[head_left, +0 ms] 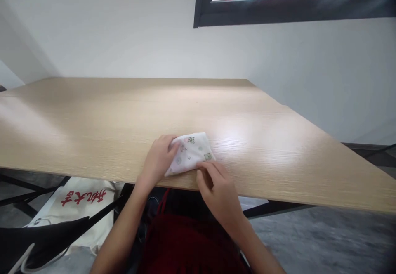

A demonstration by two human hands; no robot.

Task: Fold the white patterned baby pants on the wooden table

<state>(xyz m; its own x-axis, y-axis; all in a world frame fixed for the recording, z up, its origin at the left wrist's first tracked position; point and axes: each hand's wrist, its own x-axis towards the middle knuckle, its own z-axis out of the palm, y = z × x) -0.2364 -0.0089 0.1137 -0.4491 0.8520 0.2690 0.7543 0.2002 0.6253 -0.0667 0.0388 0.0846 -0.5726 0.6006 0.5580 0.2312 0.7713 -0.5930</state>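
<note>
A small white cloth (189, 155) with printed green and pink figures lies folded near the front edge of the wooden table (123, 113). On its left side, my left hand (160, 155) grips the cloth's edge, thumb over the top and fingers curled around the far side. My right hand (217, 183) pinches the near right corner between thumb and fingertips. What lies under the cloth is hidden.
A cream cloth bag (83, 208) with red characters sits below the table at left, beside black metal legs (34, 193). Behind the table stands a white wall (123, 26) with a dark-framed window (247, 16).
</note>
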